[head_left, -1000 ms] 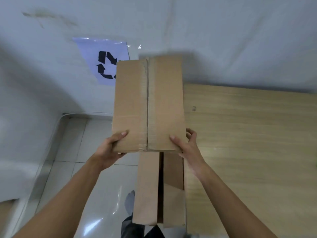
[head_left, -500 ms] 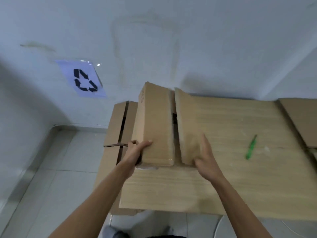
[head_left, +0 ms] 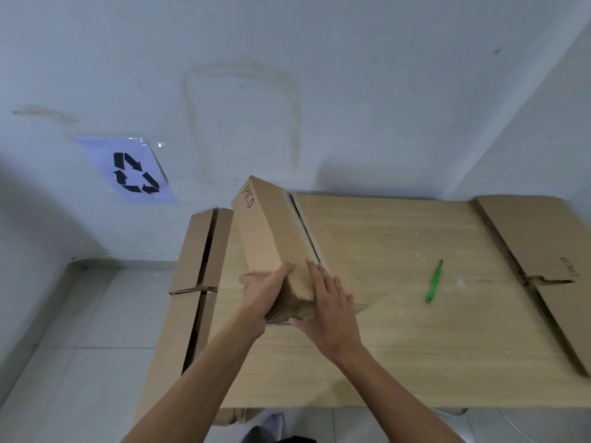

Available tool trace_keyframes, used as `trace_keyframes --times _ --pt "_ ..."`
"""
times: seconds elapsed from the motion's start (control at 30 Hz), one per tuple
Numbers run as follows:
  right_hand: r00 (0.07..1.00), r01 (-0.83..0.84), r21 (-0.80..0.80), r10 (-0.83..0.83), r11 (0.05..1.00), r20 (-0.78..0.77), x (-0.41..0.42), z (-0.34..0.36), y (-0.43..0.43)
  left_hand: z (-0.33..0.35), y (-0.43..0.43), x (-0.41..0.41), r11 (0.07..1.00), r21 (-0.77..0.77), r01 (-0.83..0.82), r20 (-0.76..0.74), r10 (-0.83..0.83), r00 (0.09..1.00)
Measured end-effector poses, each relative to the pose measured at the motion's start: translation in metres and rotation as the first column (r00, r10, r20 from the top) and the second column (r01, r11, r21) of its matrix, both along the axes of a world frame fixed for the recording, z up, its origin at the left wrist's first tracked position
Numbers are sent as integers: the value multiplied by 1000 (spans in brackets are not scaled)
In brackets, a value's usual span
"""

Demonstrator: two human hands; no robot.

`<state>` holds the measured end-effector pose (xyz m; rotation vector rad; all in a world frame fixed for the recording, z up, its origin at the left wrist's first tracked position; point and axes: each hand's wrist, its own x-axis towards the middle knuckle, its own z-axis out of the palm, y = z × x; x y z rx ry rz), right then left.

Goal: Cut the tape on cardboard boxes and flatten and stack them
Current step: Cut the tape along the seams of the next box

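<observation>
I hold a brown cardboard box (head_left: pixel 271 231) with both my hands. The box sits on the wooden table (head_left: pixel 383 353), near its left side, and it is tipped up on one edge. It has the word PICO on its far end. A dark gap runs down the box where two flaps meet.

My left hand (head_left: pixel 267 292) is at the near end of the box. Its fingers are curled round the left corner and grip it. My right hand (head_left: pixel 331 306) lies on top of the box at the near end. Its fingers (head_left: pixel 315 276) are straight and press down on the cardboard. My right thumb is low at the near end.

A green cutter (head_left: pixel 433 282) lies on the table to the right, well apart from the box. A flat stack of cardboard (head_left: pixel 540 247) lies on the table's right side. More flat cardboard (head_left: pixel 192 282) leans on the table's left side. A paper with recycle arrows (head_left: pixel 134 172) is on the wall.
</observation>
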<state>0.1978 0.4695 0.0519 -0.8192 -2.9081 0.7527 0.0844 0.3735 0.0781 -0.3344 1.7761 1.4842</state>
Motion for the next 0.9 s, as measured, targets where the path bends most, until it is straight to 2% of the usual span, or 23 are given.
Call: trace_keyframes --times 0.1,0.2,0.33,0.47,0.53,0.57,0.63,0.67,0.77,0.83,0.9 --pt "999 18 47 -16 999 -38 -2 -6 -2 0 -3 -9 998 10 56 32 -56 998" --pt "996 49 11 -48 999 -80 2 -6 -5 6 -1 -14 993 -11 116 59 -116 992" --pt "974 78 33 -69 996 -214 2 0 2 20 16 -18 987 -37 158 0 -159 987" --pt "964 110 88 -85 990 -253 -6 2 23 30 41 -23 989 -46 141 -53 -143 988" --pt "941 189 17 -176 982 -290 -12 4 33 33 52 -23 990 15 143 -65 -142 988" --pt "905 248 -89 -264 965 -332 -14 7 40 34 58 -24 985 75 156 -63 -151 987" --pt "800 312 -412 -470 856 -372 -18 18 58 34 69 -26 971 174 163 -73 -153 986" --pt "750 310 -546 -553 778 -363 -19 23 70 33 73 -25 973 166 160 -91 -146 985" --pt "640 349 -762 -733 546 -232 -19 22 112 10 86 -19 983 -48 178 -213 -184 960" --pt "556 326 -896 -828 301 -75 -16 13 134 -8 90 -8 976 -118 184 -252 -208 945" --pt "532 269 -961 -842 62 94 -7 0 151 -22 96 4 983 -85 163 -253 -179 951"
